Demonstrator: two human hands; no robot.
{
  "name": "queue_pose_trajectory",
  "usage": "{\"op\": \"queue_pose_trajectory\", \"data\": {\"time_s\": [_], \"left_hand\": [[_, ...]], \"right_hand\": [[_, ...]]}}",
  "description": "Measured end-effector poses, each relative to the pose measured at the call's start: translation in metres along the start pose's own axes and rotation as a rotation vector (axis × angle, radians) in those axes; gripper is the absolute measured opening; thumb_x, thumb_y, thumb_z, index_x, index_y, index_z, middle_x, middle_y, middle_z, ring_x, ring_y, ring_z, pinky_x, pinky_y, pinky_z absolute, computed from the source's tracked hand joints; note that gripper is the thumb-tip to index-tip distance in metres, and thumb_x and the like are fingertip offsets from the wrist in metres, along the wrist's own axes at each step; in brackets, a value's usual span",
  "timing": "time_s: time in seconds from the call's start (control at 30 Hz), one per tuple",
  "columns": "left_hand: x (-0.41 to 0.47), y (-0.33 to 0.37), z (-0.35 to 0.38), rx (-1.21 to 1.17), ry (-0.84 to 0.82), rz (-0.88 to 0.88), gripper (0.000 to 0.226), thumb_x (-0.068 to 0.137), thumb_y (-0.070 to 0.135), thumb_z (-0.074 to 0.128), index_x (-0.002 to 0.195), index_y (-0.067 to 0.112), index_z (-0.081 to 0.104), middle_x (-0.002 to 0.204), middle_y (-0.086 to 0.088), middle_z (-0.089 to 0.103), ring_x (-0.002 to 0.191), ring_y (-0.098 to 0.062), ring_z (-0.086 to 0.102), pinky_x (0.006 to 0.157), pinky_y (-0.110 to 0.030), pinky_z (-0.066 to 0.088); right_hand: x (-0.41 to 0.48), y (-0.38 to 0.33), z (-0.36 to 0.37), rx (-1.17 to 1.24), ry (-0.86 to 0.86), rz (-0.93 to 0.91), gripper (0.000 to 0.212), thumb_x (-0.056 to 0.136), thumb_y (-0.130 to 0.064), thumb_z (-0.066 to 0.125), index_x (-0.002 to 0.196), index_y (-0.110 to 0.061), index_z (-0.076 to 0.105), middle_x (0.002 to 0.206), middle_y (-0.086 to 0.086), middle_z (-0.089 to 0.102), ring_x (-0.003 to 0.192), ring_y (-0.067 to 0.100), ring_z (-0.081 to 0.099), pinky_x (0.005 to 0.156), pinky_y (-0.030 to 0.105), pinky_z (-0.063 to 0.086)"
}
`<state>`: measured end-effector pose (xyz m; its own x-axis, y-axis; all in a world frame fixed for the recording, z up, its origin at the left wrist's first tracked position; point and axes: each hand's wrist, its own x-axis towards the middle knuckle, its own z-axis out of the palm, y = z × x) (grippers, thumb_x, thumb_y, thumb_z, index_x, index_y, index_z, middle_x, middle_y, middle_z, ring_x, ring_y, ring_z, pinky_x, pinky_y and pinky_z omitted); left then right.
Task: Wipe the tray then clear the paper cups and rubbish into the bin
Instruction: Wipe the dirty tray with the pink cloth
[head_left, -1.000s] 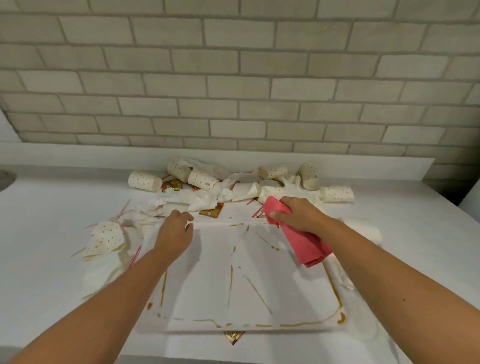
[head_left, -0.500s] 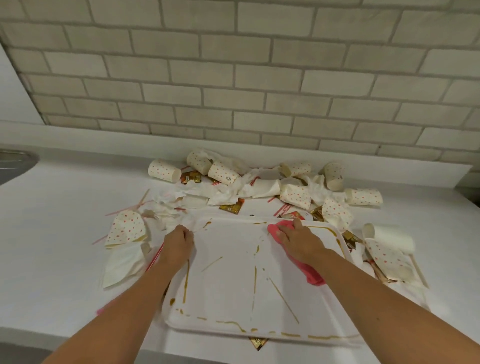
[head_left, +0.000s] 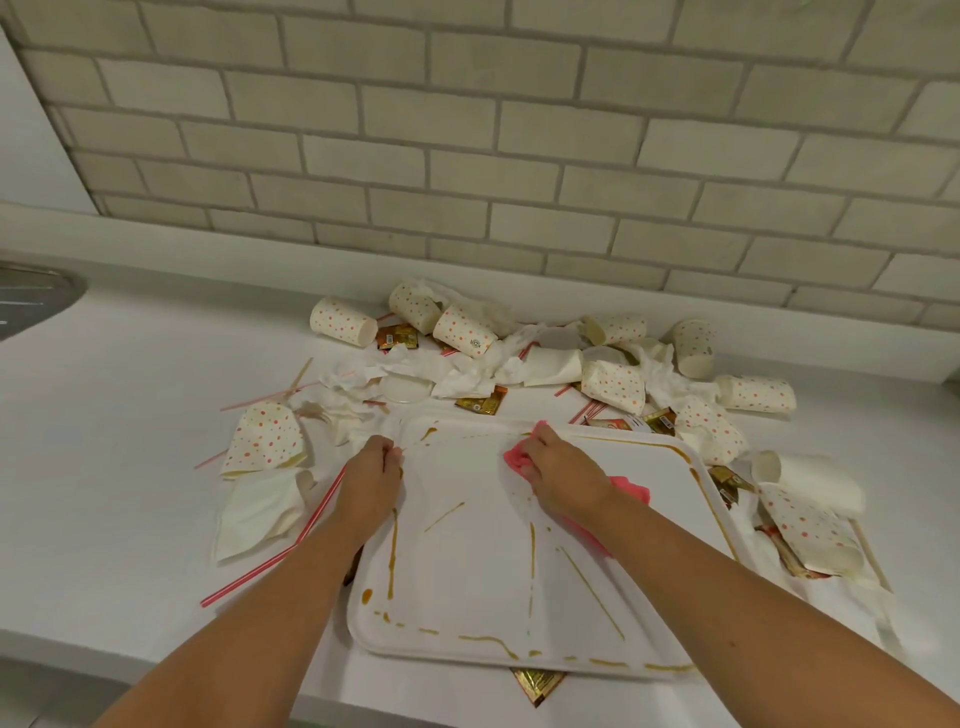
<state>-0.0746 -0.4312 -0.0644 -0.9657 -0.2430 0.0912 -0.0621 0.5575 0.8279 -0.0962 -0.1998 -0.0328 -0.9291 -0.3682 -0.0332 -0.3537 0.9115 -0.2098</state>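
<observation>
I have my left hand (head_left: 371, 475) clamped on the tray's (head_left: 467, 587) left rim, near its far left corner, just left of centre frame. I judge that grip is there to pin the tray down, so it does not slide on the counter (head_left: 104, 467) while the other hand scrubs.

My right hand (head_left: 563, 475) is closed over a pink cloth (head_left: 631, 491), pressing it flat on the tray's upper middle. The cloth bunches out ahead of the fingers and trails under the wrist, which suits wiping rather than carrying.

Brown sauce streaks (head_left: 392, 551) run along the left side, across the middle and in a broken line along the near rim, with another line curving round the far right corner. So I judge the wiping has barely started, at the far edge.

The cups (head_left: 343, 320) lie tipped over in a band across the middle of the frame, behind and to the right of the tray, mixed with crumpled napkins (head_left: 462, 376), sachets (head_left: 480, 402) and red straws (head_left: 270, 564). Another flattened cup lies left of the tray. They sit off the tray, which leaves its surface free for the cloth. One sachet pokes out from under the near rim at the bottom of the frame. No bin is in view.
</observation>
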Motion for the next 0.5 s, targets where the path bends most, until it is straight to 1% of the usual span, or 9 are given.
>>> {"op": "queue_pose_trajectory", "data": {"time_s": [0.03,0.1,0.17,0.23,0.3,0.37,0.43,0.5], "left_hand": [[0.000,0.000,0.000,-0.014,0.002,0.008,0.017,0.099,0.012,0.038,0.101,0.004,0.053,0.076,-0.004,0.055,0.074,-0.020,0.050,0.057,-0.019,0.035],[0.000,-0.001,0.000,-0.037,-0.006,0.027,0.021,0.099,0.012,0.038,0.110,0.004,0.055,0.081,-0.006,0.058,0.073,-0.019,0.052,0.059,-0.020,0.036],[0.001,-0.003,0.001,-0.045,-0.015,0.047,0.023,0.099,0.011,0.038,0.111,0.004,0.057,0.078,-0.005,0.058,0.069,-0.018,0.051,0.060,-0.021,0.037],[0.002,-0.004,0.001,-0.048,-0.016,0.052,0.023,0.099,0.011,0.038,0.111,0.004,0.057,0.077,-0.006,0.057,0.067,-0.017,0.050,0.059,-0.021,0.037],[0.002,-0.005,0.001,-0.043,-0.018,0.062,0.023,0.099,0.011,0.039,0.110,0.004,0.057,0.076,-0.008,0.057,0.066,-0.017,0.049,0.058,-0.022,0.036],[0.001,-0.006,0.001,-0.044,-0.019,0.071,0.022,0.099,0.011,0.039,0.108,0.002,0.057,0.075,-0.008,0.057,0.066,-0.018,0.049,0.058,-0.024,0.036],[0.001,-0.005,0.001,-0.037,-0.019,0.068,0.023,0.099,0.011,0.038,0.109,0.003,0.057,0.075,-0.007,0.057,0.067,-0.019,0.050,0.059,-0.025,0.037],[0.001,-0.005,0.002,-0.023,-0.017,0.057,0.023,0.099,0.012,0.038,0.110,0.004,0.057,0.077,-0.006,0.058,0.067,-0.019,0.051,0.059,-0.025,0.037]], "right_hand": [[-0.003,-0.003,-0.002,0.031,-0.019,-0.067,0.033,0.099,-0.019,0.042,0.131,-0.014,0.051,0.133,0.002,0.041,0.111,0.017,0.053,0.090,0.019,0.038],[-0.011,-0.003,-0.010,0.096,-0.051,-0.140,0.032,0.098,-0.022,0.045,0.127,-0.015,0.057,0.127,-0.001,0.046,0.111,0.015,0.052,0.090,0.016,0.034],[-0.015,0.007,-0.018,0.114,-0.065,-0.141,0.030,0.096,-0.021,0.049,0.123,-0.015,0.061,0.123,0.000,0.050,0.110,0.016,0.052,0.088,0.014,0.032],[-0.014,0.022,-0.021,0.128,-0.026,-0.048,0.030,0.095,-0.019,0.052,0.122,-0.013,0.060,0.121,0.002,0.053,0.111,0.018,0.053,0.088,0.016,0.034],[-0.007,0.031,-0.020,0.141,0.050,0.096,0.032,0.093,-0.019,0.055,0.123,-0.009,0.055,0.121,0.007,0.056,0.111,0.021,0.055,0.092,0.023,0.041],[0.004,0.029,-0.016,0.088,0.062,0.207,0.030,0.094,-0.021,0.053,0.118,-0.004,0.054,0.123,0.012,0.054,0.108,0.024,0.057,0.094,0.030,0.046],[0.013,0.016,-0.010,0.019,0.028,0.227,0.030,0.097,-0.021,0.047,0.119,-0.001,0.053,0.126,0.013,0.046,0.105,0.025,0.058,0.092,0.029,0.045],[0.014,-0.002,-0.007,-0.009,0.025,0.165,0.030,0.098,-0.021,0.045,0.120,-0.002,0.053,0.122,0.010,0.045,0.101,0.024,0.060,0.086,0.028,0.047]]}}
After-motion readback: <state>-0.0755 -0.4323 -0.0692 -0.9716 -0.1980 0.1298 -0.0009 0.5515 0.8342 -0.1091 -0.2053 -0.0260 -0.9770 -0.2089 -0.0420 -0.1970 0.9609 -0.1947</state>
